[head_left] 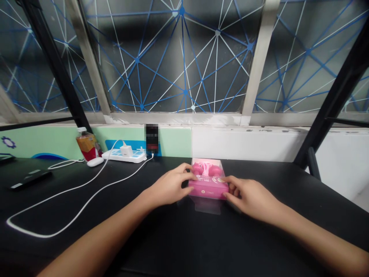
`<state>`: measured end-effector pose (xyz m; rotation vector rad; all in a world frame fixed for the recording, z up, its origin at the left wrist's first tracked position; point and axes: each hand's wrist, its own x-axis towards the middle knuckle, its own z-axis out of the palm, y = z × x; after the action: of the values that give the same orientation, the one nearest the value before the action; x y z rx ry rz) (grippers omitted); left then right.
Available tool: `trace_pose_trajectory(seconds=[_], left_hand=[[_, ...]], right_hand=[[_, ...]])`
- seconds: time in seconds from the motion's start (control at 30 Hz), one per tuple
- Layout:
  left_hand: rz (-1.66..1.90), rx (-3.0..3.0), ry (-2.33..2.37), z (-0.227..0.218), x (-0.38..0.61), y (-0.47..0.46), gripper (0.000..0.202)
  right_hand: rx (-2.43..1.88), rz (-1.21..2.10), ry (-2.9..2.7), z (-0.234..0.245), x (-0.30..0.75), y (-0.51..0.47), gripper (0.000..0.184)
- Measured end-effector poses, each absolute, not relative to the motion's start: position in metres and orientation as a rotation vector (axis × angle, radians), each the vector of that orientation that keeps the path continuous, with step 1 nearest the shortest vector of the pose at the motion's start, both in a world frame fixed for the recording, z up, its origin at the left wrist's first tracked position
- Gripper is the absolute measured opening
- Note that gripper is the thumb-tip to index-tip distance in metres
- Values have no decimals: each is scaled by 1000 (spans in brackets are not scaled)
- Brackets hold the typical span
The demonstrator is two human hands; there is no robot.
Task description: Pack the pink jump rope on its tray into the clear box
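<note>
A pink box (208,189) with a clear plastic upper part lies on the black table in front of me. Rounded pink shapes (215,170) show through the plastic; I cannot make out what they are. My left hand (173,184) grips the box's left side, thumb at the near corner and fingers along the edge above. From the other side my right hand (250,196) holds the right edge, its thumb low and its index finger on the top face. The box rests on the tabletop between both hands.
At the back left stand a drink pouch (88,144), a white power strip (123,154) with a plug, and an upright dark device (152,140). A small white case (95,162) lies near them. A white cable (95,192) loops across the left; a black flat object (31,179) lies beyond.
</note>
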<state>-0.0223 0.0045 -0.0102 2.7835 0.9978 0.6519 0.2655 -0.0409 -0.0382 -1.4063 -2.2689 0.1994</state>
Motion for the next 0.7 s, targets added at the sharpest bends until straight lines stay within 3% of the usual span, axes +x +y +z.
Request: trace_pose_trajectory(seconds=[0.4, 0.7], left_hand=[[545, 2572, 1012, -11, -20, 8, 24], [540, 2560, 1025, -11, -20, 7, 32]], right_hand=[[-1432, 245, -2272, -37, 269, -41, 34], [-1419, 299, -2224, -35, 268, -40, 31]])
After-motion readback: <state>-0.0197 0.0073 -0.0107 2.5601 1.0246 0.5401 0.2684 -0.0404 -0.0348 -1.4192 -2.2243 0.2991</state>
